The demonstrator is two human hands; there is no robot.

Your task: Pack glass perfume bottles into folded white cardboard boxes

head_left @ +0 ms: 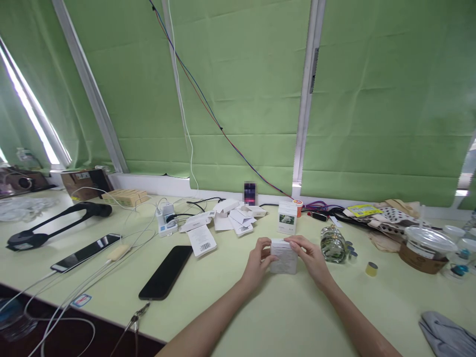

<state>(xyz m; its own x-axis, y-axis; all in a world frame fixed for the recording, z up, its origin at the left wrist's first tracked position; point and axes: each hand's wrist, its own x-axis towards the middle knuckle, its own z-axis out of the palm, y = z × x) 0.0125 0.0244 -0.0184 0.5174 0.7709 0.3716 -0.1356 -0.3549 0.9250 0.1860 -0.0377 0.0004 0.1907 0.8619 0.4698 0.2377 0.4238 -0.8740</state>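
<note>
A small white box point(283, 261) with fine printing on its face stands upright on the table in front of me. My left hand point(259, 259) grips its left side, fingers behind and thumb on the front face. At the top right edge, my right hand point(307, 255) has its fingers pressed on the box's lid. Just behind stands another white box point(287, 218) with a plant picture on it. To the right of my right hand is a glass jar point(333, 244), with several small dark discs point(350, 248) beside it.
Flattened white cartons point(203, 240) lie in a heap at the back. A black phone point(166, 272) is to the left, with a second phone point(87, 252) and cables farther left. Rightward are a yellow cap point(371, 269), a lidded tub point(424, 255) and a grey cloth point(448, 334).
</note>
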